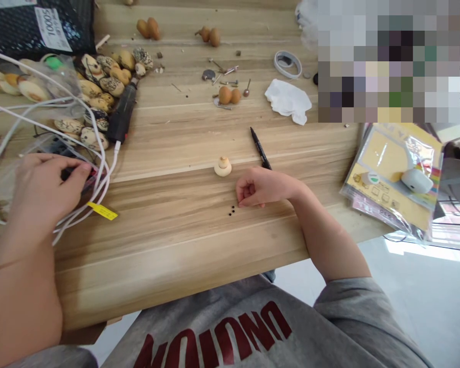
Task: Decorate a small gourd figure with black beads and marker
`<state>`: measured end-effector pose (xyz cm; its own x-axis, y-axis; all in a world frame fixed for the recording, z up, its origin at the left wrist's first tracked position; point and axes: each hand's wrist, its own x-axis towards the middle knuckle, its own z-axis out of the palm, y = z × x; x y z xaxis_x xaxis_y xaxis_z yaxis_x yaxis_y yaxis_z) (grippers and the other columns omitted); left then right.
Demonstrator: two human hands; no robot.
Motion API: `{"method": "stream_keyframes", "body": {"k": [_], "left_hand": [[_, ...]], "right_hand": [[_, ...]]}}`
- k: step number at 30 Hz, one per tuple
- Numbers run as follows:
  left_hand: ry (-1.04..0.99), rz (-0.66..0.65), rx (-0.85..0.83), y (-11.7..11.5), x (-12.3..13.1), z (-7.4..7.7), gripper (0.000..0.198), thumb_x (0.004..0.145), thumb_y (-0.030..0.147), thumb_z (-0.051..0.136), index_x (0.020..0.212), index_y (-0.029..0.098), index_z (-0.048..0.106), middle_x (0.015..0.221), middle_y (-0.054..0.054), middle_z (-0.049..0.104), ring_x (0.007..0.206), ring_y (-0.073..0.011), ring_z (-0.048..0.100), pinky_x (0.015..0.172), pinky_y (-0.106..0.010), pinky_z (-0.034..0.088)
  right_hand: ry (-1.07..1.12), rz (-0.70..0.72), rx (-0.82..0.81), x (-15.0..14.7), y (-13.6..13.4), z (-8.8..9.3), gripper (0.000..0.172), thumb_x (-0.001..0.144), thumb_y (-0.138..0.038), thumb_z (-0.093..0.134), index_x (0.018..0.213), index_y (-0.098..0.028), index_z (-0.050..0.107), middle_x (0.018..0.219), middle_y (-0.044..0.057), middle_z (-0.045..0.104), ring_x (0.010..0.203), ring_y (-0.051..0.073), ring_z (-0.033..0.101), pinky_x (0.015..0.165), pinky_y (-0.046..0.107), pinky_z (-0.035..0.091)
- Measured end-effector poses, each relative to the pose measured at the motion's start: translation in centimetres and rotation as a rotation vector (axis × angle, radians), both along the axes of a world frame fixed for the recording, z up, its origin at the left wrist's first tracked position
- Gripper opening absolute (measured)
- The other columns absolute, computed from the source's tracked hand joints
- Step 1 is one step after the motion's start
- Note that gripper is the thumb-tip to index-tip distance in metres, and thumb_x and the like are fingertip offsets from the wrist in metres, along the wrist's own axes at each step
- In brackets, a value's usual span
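Note:
My right hand [258,187] rests on the wooden table with its fingers curled and thumb pressed in; whatever they may hold is hidden. Just left of its fingertips lie several tiny black beads [232,210]. Beyond them stands a small pale gourd [223,167], apart from the hand. A black pen [259,146] points away behind my right wrist. On the left, my left hand [48,186] pinches at a clear plastic bag with dark contents [55,146], among white cables [103,168]; what is between the fingers cannot be made out.
A black rotary tool [123,112] lies beside several patterned gourds [99,84]. Farther back are brown gourds [230,95], small metal bits [224,69], a tape roll [287,65] and a crumpled tissue [289,100]. Plastic-wrapped packets [394,179] overhang the right edge.

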<state>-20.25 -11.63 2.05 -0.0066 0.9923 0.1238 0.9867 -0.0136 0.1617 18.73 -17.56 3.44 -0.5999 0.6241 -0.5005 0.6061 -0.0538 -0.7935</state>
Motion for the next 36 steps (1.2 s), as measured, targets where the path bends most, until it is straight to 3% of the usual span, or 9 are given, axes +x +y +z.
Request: {"method": "stream_keyframes", "body": {"k": [10,18,23,36], "left_hand": [[-0.089,-0.001,0.041,-0.34,0.05,-0.26,0.066,0.074,0.055,0.039,0.103,0.004,0.070,0.090,-0.016,0.058,0.111,-0.0313,0.049,0.100,-0.049,0.040],[-0.037,0.025,-0.053,0.04,-0.01,-0.24,0.045,0.077,0.042,0.042,0.100,0.013,0.068,0.082,-0.010,0.053,0.111,-0.0259,0.042,0.103,-0.044,0.037],[-0.085,0.051,-0.022,-0.12,0.29,-0.27,0.034,0.077,0.038,0.048,0.097,0.017,0.067,0.080,-0.008,0.047,0.111,-0.0259,0.041,0.102,-0.043,0.038],[-0.117,0.078,0.022,-0.10,0.57,0.23,0.034,0.072,0.041,0.052,0.090,0.016,0.067,0.072,-0.004,0.043,0.104,-0.0252,0.046,0.098,-0.045,0.041]], "right_hand": [[0.004,0.007,0.008,-0.01,-0.02,0.01,0.005,0.067,-0.018,0.060,0.062,-0.016,0.059,0.048,-0.006,0.055,0.041,0.007,0.052,0.044,0.018,0.038],[0.007,0.008,0.003,-0.05,-0.01,0.14,0.005,0.067,-0.017,0.058,0.062,-0.016,0.059,0.047,-0.006,0.055,0.041,0.007,0.051,0.045,0.018,0.038],[0.001,0.004,-0.001,-0.10,-0.01,0.16,0.005,0.066,-0.017,0.058,0.062,-0.016,0.058,0.046,-0.006,0.054,0.041,0.007,0.051,0.046,0.019,0.038],[-0.002,0.009,0.001,-0.03,0.04,0.03,0.004,0.066,-0.017,0.058,0.063,-0.016,0.059,0.047,-0.007,0.055,0.041,0.007,0.051,0.045,0.018,0.038]]}}
